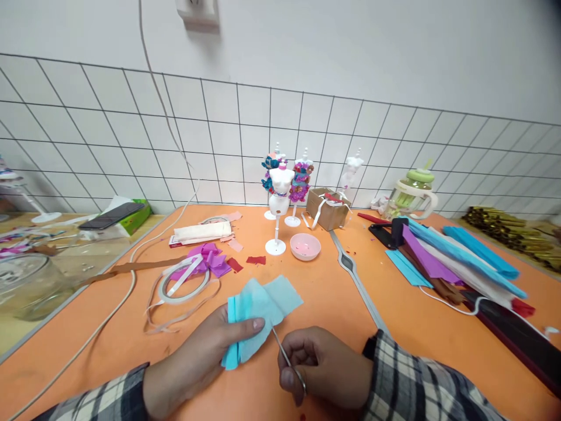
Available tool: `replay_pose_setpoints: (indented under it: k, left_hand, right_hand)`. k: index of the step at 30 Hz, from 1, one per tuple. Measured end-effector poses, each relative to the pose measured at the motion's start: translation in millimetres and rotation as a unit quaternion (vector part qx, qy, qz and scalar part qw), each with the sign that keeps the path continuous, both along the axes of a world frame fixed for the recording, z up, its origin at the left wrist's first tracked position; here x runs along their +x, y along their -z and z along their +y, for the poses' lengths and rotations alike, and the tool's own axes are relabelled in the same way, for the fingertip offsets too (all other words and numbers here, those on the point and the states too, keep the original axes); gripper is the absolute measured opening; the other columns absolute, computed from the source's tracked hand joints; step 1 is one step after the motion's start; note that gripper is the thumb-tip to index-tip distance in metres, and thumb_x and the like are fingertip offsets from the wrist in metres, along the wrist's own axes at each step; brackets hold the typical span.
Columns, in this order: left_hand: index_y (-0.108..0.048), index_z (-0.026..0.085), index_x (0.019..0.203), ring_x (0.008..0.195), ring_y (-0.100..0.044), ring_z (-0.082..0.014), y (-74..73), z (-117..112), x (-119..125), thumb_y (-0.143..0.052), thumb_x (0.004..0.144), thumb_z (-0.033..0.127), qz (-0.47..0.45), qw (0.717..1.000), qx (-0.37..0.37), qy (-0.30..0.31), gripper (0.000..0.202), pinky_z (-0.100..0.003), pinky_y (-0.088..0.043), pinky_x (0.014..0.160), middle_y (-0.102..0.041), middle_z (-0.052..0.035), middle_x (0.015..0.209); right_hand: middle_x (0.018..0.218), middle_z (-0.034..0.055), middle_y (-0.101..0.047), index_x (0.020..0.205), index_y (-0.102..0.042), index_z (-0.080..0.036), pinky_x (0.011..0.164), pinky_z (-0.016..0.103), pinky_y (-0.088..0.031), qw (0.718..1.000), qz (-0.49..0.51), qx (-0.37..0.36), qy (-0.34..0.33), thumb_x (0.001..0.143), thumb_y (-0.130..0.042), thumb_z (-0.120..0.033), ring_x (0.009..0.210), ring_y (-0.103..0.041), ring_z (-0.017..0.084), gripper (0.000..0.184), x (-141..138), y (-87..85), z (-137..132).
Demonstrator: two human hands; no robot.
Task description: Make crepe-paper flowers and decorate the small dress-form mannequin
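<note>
My left hand [199, 359] is closed on a folded piece of light blue crepe paper [258, 313], thumb pressing on top of its pleats. My right hand [324, 365] is closed round a thin metal needle [287, 356]. The needle's tip points up and left and touches the paper's lower edge. Both hands rest low over the orange table [333, 298], near its front edge. Both sleeves are plaid.
Small white mannequins [280, 196] stand at the back centre, two dressed in coloured paper. Beside them are a pink bowl [305, 246], a cardboard box [328, 208] and a green-lidded bottle [414, 196]. Crepe paper strips [456, 254] lie right; tape roll [184, 283], purple bow [210, 260] and cable [127, 286] left.
</note>
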State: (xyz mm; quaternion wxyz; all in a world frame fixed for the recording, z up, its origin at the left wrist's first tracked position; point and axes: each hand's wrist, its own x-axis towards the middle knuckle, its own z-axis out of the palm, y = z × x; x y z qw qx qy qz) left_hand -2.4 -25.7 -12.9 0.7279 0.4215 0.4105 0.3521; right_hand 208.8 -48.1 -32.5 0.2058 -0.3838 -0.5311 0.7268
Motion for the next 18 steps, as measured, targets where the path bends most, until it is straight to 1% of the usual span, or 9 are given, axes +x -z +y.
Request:
replay_pose_setpoints:
  k: [4, 9, 11, 13, 16, 18]
  left_hand:
    - [-0.075, 0.016, 0.099, 0.082, -0.062, -0.022, -0.2, -0.1, 0.6, -0.086, 0.069, 0.037, -0.018, 1.0, 0.007, 0.012, 0.039, -0.029, -0.047, 0.073, -0.075, -0.0067, 0.091]
    - [-0.075, 0.017, 0.099, 0.078, -0.061, -0.0194, -3.4, 1.2, 2.7, -0.086, 0.07, 0.034, -0.015, 1.0, 0.021, 0.008, 0.035, -0.027, -0.046, 0.071, -0.075, -0.0046, 0.088]
    - [-0.076, 0.017, 0.095, 0.08, -0.061, -0.0202, -2.9, 1.7, 2.4, -0.086, 0.069, 0.035, -0.008, 1.0, 0.022, 0.008, 0.033, -0.028, -0.046, 0.072, -0.075, -0.0047, 0.088]
    - [-0.075, 0.017, 0.094, 0.083, -0.063, -0.0222, -1.1, 2.1, 1.4, -0.086, 0.068, 0.036, 0.002, 1.0, 0.017, 0.007, 0.034, -0.029, -0.047, 0.073, -0.075, -0.0058, 0.089]
    - [-0.075, 0.018, 0.098, 0.084, -0.064, -0.0242, 1.6, 2.0, 0.1, -0.086, 0.068, 0.037, 0.013, 1.0, 0.013, 0.005, 0.037, -0.031, -0.047, 0.072, -0.076, -0.0071, 0.094]
    - [-0.075, 0.018, 0.1, 0.085, -0.065, -0.0251, 1.9, 1.7, 0.0, -0.086, 0.069, 0.037, 0.019, 1.0, 0.015, 0.003, 0.038, -0.031, -0.048, 0.073, -0.076, -0.008, 0.097]
  right_hand:
    - [0.057, -0.0023, -0.059, 0.075, -0.061, -0.013, 0.055, 0.021, -0.04, 1.0, 0.0, 0.007, -0.004, 0.063, -0.082, -0.054, 0.053, -0.052, 0.008, 0.048, -0.1, -2.5, 0.1]
    - [0.055, -0.0034, -0.057, 0.071, -0.059, -0.014, 0.053, 0.02, -0.039, 1.0, -0.007, -0.004, 0.002, 0.057, -0.086, -0.053, 0.05, -0.05, 0.007, 0.049, -0.3, -6.0, 1.1]
    - [0.055, -0.0033, -0.058, 0.072, -0.059, -0.014, 0.053, 0.02, -0.04, 1.0, -0.005, -0.004, 0.0, 0.056, -0.086, -0.053, 0.051, -0.051, 0.007, 0.05, 0.3, -6.5, 0.8]
    - [0.056, -0.0029, -0.059, 0.073, -0.061, -0.013, 0.054, 0.02, -0.039, 1.0, -0.002, 0.001, -0.002, 0.058, -0.085, -0.056, 0.052, -0.052, 0.008, 0.051, 1.1, -7.1, 0.4]
    - [0.058, -0.0025, -0.059, 0.075, -0.061, -0.013, 0.056, 0.021, -0.04, 1.0, 0.005, 0.001, -0.005, 0.06, -0.083, -0.058, 0.054, -0.054, 0.008, 0.053, 2.1, -7.0, 0.0]
    - [0.059, -0.0024, -0.06, 0.076, -0.061, -0.013, 0.056, 0.021, -0.041, 1.0, 0.011, -0.001, -0.006, 0.06, -0.083, -0.057, 0.055, -0.054, 0.009, 0.052, 2.5, -5.3, -0.1]
